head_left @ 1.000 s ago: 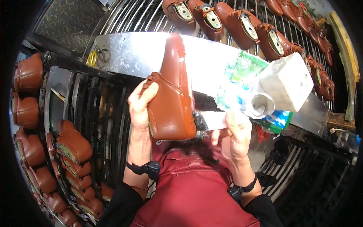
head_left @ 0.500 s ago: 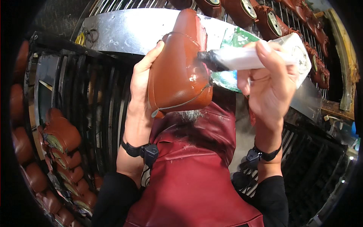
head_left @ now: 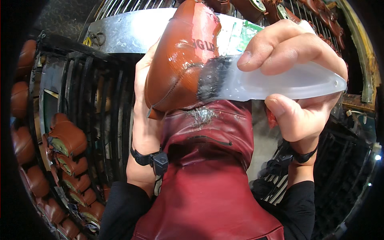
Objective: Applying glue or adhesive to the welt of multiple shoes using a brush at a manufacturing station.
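Close under the camera, a dark red leather apron (head_left: pixel 208 188) fills the lower middle, w/ a grey smear of residue near its top edge. Just above that, the left hand (head_left: pixel 146 100) is wrapped round the back of a brown leather shoe upper (head_left: pixel 180 60), fingers mostly hidden behind it, holding it raised and tilted so its side faces the brush. The right hand (head_left: pixel 296 80) is clenched on a translucent plastic brush handle (head_left: pixel 288 82), thumb below, fingers over the top; the dark bristles (head_left: pixel 210 80) touch the leather, prob. pressed flat so the wet coat spreads along the seam area. Shiny droplets show on the upper next to the bristles.

Black wrist straps sit on both forearms. Left of the left hand, a dark rack (head_left: pixel 80 104) carries rows of similar brown uppers (head_left: pixel 66 138). Beyond both hands, a metal bench (head_left: pixel 124 32) edge, then more uppers (head_left: pixel 256 6) along the top, cut off by the frame.

Hard to tell: what the liquid is, the upper's far side, and what lies on the bench behind the right hand.
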Demonstrator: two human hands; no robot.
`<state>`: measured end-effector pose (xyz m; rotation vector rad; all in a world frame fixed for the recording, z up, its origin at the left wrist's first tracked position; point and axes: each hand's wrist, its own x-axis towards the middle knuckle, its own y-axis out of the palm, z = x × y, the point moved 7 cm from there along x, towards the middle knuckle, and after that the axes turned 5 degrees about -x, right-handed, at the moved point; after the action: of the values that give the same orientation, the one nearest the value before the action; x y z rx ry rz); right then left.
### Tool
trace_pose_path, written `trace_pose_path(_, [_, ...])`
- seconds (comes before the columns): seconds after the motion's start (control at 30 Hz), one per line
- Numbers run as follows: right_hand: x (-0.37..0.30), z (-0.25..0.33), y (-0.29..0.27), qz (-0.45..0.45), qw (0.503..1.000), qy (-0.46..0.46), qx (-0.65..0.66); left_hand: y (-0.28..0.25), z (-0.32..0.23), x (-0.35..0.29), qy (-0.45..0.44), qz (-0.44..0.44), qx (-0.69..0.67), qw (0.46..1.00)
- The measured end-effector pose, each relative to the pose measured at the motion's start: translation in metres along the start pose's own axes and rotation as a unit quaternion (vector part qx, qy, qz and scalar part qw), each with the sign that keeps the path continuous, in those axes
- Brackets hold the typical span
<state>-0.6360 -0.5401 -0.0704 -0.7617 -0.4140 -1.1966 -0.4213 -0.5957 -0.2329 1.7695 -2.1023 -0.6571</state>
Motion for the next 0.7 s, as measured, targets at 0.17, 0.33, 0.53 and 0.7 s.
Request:
trace_pose_path(0.17, [-0.004, -0.032, -0.018, 0.017, 1.000, 0.023, 0.004, -0.007, 0.010, 0.002, 0.018, 0.001, -0.074, 0.997])
trace_pose_path(0.33, [-0.045, -0.113, -0.020, -0.246, 0.922, 0.223, 0.200, 0.016, 0.000, -0.001, -0.048, -0.039, -0.066, 0.996])
trace_pose_path(0.53, [-0.118, -0.130, 0.060, -0.434, 0.735, 0.414, 0.316, -0.027, -0.019, 0.028, -0.064, -0.098, 0.023, 0.993])
trace_pose_path(0.7, [-0.139, -0.139, 0.031, -0.566, 0.662, 0.393, 0.294, -0.039, -0.079, 0.112, 0.135, -0.150, 0.197, 0.959])
